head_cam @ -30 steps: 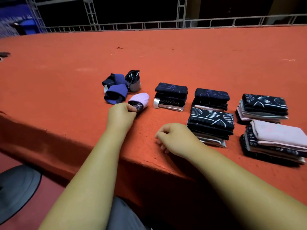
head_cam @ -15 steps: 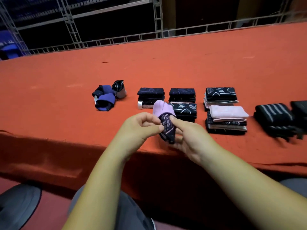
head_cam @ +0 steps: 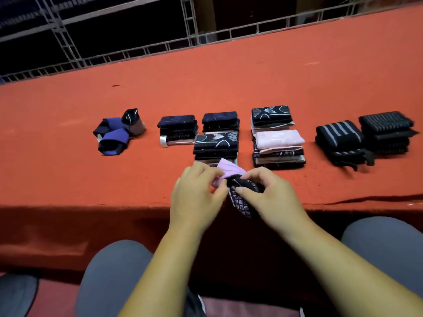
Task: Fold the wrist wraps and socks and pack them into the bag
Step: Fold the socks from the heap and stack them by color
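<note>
The sock (head_cam: 242, 203), lilac at one end and black with a grid of pale dots at the other, is held in the air just over the near edge of the tabletop (head_cam: 229, 83). Both hands are clamped on it, close together. The left hand (head_cam: 196, 197) pinches the lilac end between thumb and fingertips, and the right hand (head_cam: 274, 200) grips the black part with its thumb laid across the dotted face. Fingers cover the middle of the sock, so how it is folded there cannot be made out. Blur softens the outlines of both hands.

Just behind the hands stand five stacks of folded socks (head_cam: 216, 143), mostly black with pale line patterns, one topped in pink. The lilac end hides the bottom front of the nearest stack. Further right, apart from these, lie two piles of black wrist wraps (head_cam: 338, 140) with pale stripes. They are blurred, and dark straps trail from them toward the near edge. On the left sits a cluster of bunched socks (head_cam: 114, 136), purple and black, touching one another.

The tabletop's red cloth hangs over the near edge and runs out of view on both sides. Below it, two grey-clad knees (head_cam: 114, 271) are cut off by the lower border. Beyond the far edge a metal frame (head_cam: 190, 19) stands against darkness.
</note>
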